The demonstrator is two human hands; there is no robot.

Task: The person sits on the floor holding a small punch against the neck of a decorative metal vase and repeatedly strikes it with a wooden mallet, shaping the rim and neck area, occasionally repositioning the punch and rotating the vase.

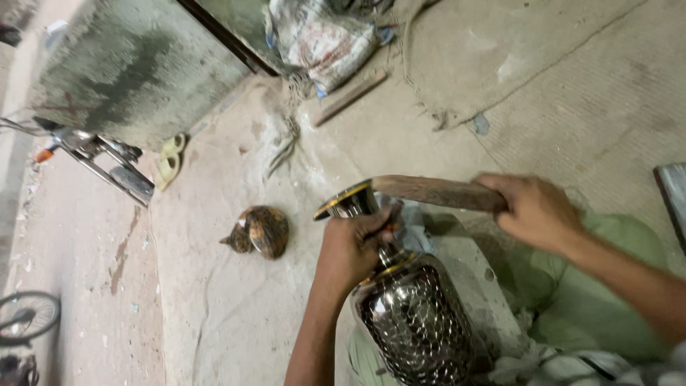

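A shiny metal vase point(418, 322) with a patterned body and a gold-rimmed mouth lies tilted across my lap. My left hand point(354, 246) is wrapped around its narrow neck just below the flared mouth. My right hand point(536, 211) grips one end of a brown wooden stick point(429, 191). The stick's other end rests against the vase's rim. My green trouser leg point(607, 286) lies under the right forearm.
A brown and black cat point(259, 230) sits curled on the dusty concrete floor to the left. A pair of pale sandals point(170, 159) and a metal frame point(107, 161) lie near a wall. A filled sack point(321, 39) and burlap sheeting point(543, 64) lie behind. A bicycle wheel point(27, 316) shows at lower left.
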